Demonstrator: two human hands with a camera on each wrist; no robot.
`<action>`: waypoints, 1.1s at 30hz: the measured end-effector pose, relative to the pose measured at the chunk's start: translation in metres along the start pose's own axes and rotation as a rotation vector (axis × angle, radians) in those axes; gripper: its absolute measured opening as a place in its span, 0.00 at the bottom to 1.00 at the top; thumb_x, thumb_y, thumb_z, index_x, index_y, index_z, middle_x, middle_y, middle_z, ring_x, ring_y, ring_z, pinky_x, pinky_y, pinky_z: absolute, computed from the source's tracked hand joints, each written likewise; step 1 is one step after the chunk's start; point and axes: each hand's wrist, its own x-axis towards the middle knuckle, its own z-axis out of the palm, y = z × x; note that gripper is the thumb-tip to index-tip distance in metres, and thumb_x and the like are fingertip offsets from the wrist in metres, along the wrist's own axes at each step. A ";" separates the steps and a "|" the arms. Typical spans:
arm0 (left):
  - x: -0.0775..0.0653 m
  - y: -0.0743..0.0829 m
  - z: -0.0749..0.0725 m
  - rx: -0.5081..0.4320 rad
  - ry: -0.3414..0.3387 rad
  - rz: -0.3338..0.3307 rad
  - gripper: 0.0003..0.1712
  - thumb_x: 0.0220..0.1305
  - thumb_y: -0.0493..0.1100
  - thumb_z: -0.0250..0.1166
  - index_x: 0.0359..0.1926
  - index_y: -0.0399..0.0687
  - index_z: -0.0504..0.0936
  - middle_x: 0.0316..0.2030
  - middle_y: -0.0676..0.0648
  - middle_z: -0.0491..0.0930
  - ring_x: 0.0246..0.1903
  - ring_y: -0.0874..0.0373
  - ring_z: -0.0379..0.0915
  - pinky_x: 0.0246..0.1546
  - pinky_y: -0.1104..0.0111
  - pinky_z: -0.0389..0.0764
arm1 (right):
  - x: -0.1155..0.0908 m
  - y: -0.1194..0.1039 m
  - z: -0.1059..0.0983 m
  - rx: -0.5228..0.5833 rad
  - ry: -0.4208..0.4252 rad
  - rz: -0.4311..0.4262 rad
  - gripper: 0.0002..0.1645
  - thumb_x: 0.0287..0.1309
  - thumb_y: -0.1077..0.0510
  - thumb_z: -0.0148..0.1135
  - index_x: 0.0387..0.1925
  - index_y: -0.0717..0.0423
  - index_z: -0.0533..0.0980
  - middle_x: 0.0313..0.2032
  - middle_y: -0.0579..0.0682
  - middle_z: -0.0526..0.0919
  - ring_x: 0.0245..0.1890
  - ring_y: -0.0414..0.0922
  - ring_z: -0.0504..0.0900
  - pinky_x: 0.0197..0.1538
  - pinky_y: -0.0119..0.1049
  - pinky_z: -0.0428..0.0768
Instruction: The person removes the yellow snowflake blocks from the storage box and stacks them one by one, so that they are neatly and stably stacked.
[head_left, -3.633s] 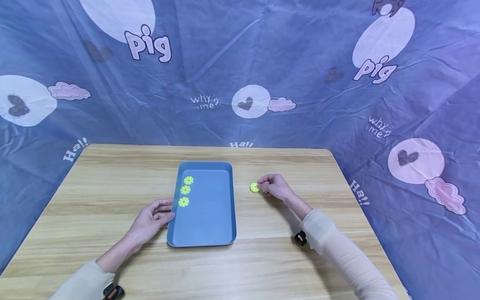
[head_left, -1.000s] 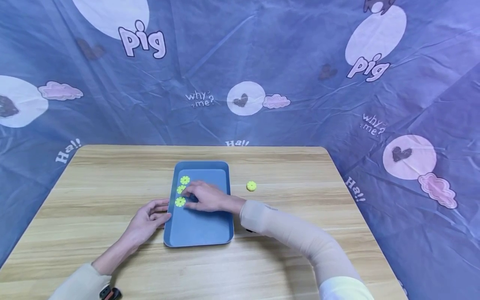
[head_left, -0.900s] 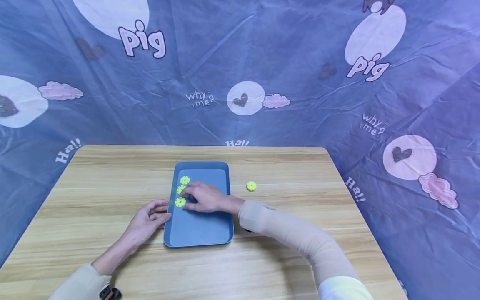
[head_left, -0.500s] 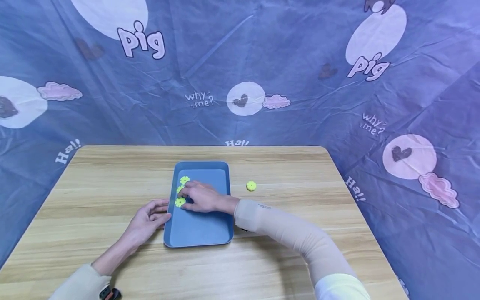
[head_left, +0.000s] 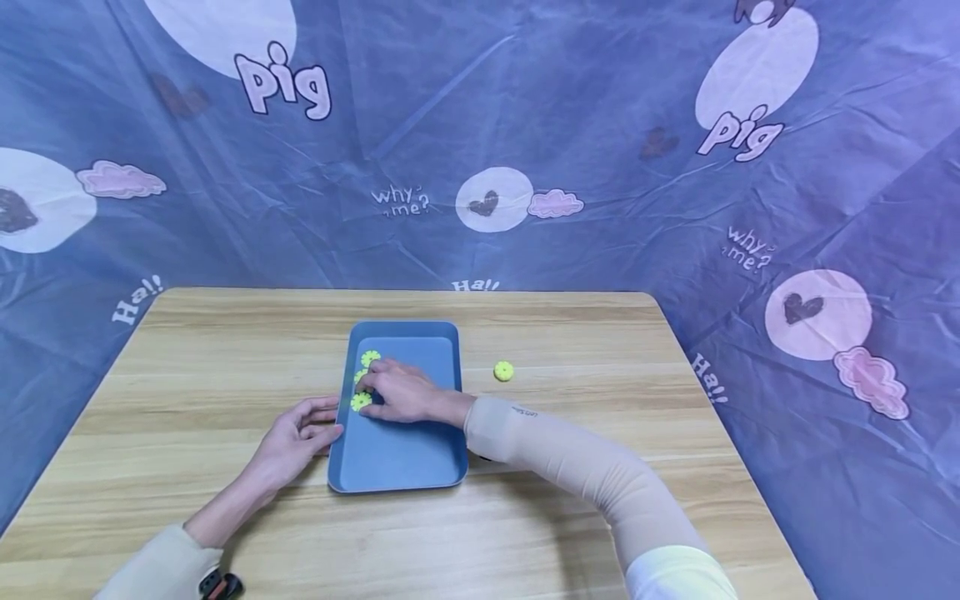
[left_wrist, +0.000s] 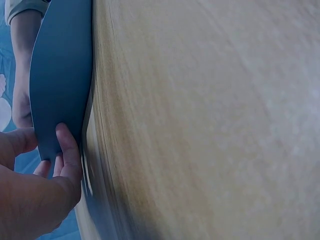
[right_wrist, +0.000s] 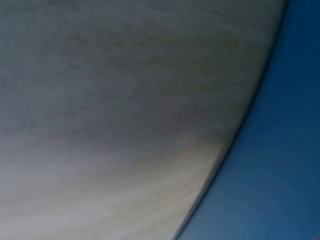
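A blue rectangular tray (head_left: 405, 462) lies on the wooden table. Down its left side run three small yellow-green discs with a petal-like pattern: a far disc (head_left: 370, 357), a middle disc (head_left: 359, 376) and a near disc (head_left: 360, 402). My right hand (head_left: 405, 393) reaches over the tray's right wall. Its bent fingers and thumb are at opposite edges of the near disc; the fingers partly cover the middle one. My left hand (head_left: 288, 446) touches the tray's left wall from outside, thumb and fingertips against it, clearer in the left wrist view. The right wrist view shows neither hand.
A separate yellow-green disc (head_left: 503, 371) lies on the table (head_left: 570, 350), right of the tray. Behind the table hangs a blue printed cloth (head_left: 420, 108), continuing down the right side.
My right hand has left the disc on the table and moved into the tray. Over the last second, fingers and thumb have shifted slightly left onto the near disc. My left hand stays put.
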 end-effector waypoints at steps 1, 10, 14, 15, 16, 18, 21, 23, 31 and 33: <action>0.001 0.000 0.000 0.001 0.000 0.001 0.34 0.77 0.39 0.63 0.76 0.33 0.63 0.67 0.28 0.74 0.50 0.60 0.83 0.45 0.73 0.89 | 0.001 0.000 0.000 0.002 0.001 0.002 0.26 0.70 0.41 0.67 0.63 0.47 0.82 0.48 0.44 0.81 0.48 0.39 0.76 0.42 0.24 0.76; 0.005 -0.001 -0.002 0.006 0.000 0.004 0.34 0.77 0.40 0.63 0.77 0.34 0.63 0.68 0.29 0.73 0.50 0.62 0.83 0.45 0.73 0.89 | 0.003 0.002 -0.004 0.037 -0.020 0.014 0.22 0.68 0.43 0.70 0.60 0.45 0.84 0.51 0.44 0.83 0.52 0.40 0.78 0.50 0.26 0.79; 0.006 -0.001 -0.002 0.006 0.001 0.000 0.34 0.77 0.40 0.63 0.77 0.34 0.63 0.68 0.28 0.73 0.52 0.58 0.84 0.46 0.73 0.89 | 0.001 0.005 -0.006 0.055 -0.034 0.016 0.21 0.68 0.44 0.71 0.59 0.45 0.84 0.50 0.44 0.83 0.51 0.39 0.78 0.49 0.26 0.79; 0.006 -0.001 -0.002 0.006 0.001 -0.001 0.34 0.77 0.40 0.63 0.77 0.34 0.63 0.68 0.28 0.73 0.52 0.57 0.84 0.46 0.73 0.89 | 0.000 0.006 -0.007 0.061 -0.035 0.018 0.21 0.68 0.44 0.71 0.58 0.45 0.84 0.49 0.43 0.83 0.51 0.39 0.78 0.49 0.26 0.79; 0.006 -0.001 -0.003 0.006 0.001 -0.002 0.34 0.77 0.40 0.63 0.77 0.34 0.63 0.68 0.28 0.73 0.52 0.56 0.84 0.46 0.73 0.89 | -0.001 0.007 -0.007 0.068 -0.035 0.020 0.21 0.67 0.44 0.71 0.58 0.45 0.84 0.49 0.43 0.83 0.51 0.39 0.78 0.49 0.26 0.79; 0.006 -0.001 -0.003 0.005 0.002 -0.002 0.34 0.77 0.40 0.63 0.77 0.34 0.63 0.68 0.28 0.74 0.53 0.56 0.84 0.46 0.73 0.89 | -0.003 0.009 -0.007 0.084 -0.033 0.024 0.21 0.67 0.44 0.71 0.58 0.44 0.84 0.49 0.43 0.83 0.51 0.39 0.78 0.50 0.26 0.79; 0.006 0.000 -0.003 0.003 0.004 -0.001 0.34 0.77 0.40 0.63 0.76 0.33 0.63 0.67 0.28 0.74 0.52 0.56 0.84 0.45 0.73 0.89 | -0.005 0.011 -0.007 0.100 -0.023 0.025 0.20 0.66 0.44 0.72 0.57 0.44 0.84 0.48 0.42 0.83 0.52 0.39 0.78 0.51 0.27 0.79; 0.006 0.000 -0.003 0.000 0.004 -0.001 0.34 0.77 0.40 0.63 0.76 0.33 0.63 0.67 0.28 0.74 0.52 0.57 0.84 0.45 0.73 0.89 | -0.007 0.013 -0.007 0.108 -0.017 0.024 0.20 0.66 0.44 0.72 0.56 0.43 0.84 0.48 0.41 0.83 0.52 0.39 0.78 0.52 0.27 0.79; 0.007 0.000 -0.004 -0.002 0.007 -0.002 0.34 0.77 0.40 0.63 0.76 0.33 0.63 0.67 0.28 0.74 0.52 0.57 0.84 0.46 0.73 0.89 | -0.013 0.017 -0.008 0.146 -0.017 0.022 0.19 0.66 0.45 0.73 0.55 0.43 0.83 0.46 0.41 0.83 0.50 0.38 0.78 0.49 0.28 0.77; 0.007 -0.001 -0.003 -0.005 0.010 -0.001 0.33 0.77 0.40 0.63 0.76 0.33 0.64 0.67 0.28 0.74 0.52 0.57 0.84 0.46 0.73 0.89 | -0.016 0.019 -0.008 0.158 -0.012 0.017 0.17 0.66 0.45 0.73 0.54 0.43 0.83 0.45 0.40 0.84 0.49 0.38 0.78 0.48 0.28 0.76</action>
